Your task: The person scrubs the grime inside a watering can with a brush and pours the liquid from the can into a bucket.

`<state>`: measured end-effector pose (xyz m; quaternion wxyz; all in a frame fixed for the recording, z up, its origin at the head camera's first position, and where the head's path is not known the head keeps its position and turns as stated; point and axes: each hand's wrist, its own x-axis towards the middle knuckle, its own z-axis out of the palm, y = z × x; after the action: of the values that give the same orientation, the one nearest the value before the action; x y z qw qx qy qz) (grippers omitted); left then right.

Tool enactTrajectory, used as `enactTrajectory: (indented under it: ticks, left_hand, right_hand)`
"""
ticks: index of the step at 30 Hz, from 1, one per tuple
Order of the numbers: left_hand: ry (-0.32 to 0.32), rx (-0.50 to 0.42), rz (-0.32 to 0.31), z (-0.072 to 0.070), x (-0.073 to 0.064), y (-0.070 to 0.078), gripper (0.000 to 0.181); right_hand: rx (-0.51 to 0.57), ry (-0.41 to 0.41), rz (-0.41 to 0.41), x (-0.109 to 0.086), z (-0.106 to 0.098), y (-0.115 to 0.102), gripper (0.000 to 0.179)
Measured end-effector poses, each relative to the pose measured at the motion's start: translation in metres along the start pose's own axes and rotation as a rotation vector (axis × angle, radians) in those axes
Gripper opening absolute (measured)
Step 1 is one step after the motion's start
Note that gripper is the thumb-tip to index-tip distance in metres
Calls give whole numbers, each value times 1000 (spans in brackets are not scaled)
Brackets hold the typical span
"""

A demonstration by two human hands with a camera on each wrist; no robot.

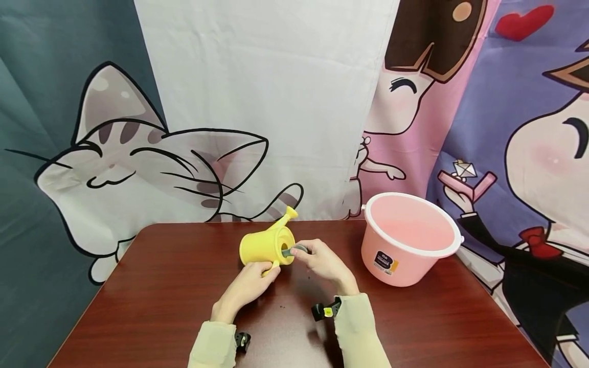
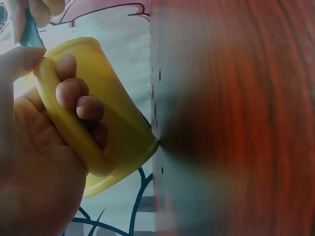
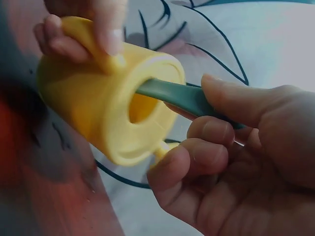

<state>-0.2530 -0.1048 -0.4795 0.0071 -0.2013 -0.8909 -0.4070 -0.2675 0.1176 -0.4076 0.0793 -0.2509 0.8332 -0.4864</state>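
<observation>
A yellow toy watering can point(image 1: 258, 248) is tipped over, its round opening turned toward the right hand and its spout pointing up and back. My left hand point(image 1: 248, 283) grips the can's handle, fingers curled round it in the left wrist view. With thumb and fingers, my right hand point(image 1: 327, 265) pinches a flat green handle point(image 3: 179, 95). The handle's far end goes in through the can's opening, so what lies at that end is hidden. In the left wrist view the can's lower edge is close to the tabletop; whether it touches I cannot tell.
To the right on the brown wooden table point(image 1: 175, 296) stands a pink bucket point(image 1: 386, 255) with a white rim. A few small dark specks lie on the tabletop near the hands. Behind the table hangs a cartoon-printed cloth point(image 1: 271, 87).
</observation>
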Motion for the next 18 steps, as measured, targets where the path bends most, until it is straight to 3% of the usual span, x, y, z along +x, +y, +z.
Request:
enactTrajectory:
  ticks: [8, 18]
  left_hand:
    - [12, -6, -17, 0, -1, -1, 39]
    - [0, -9, -16, -2, -1, 1, 39]
  right_hand:
    - [48, 7, 37, 12, 20, 25, 17]
    - [46, 9, 37, 8, 13, 20, 24]
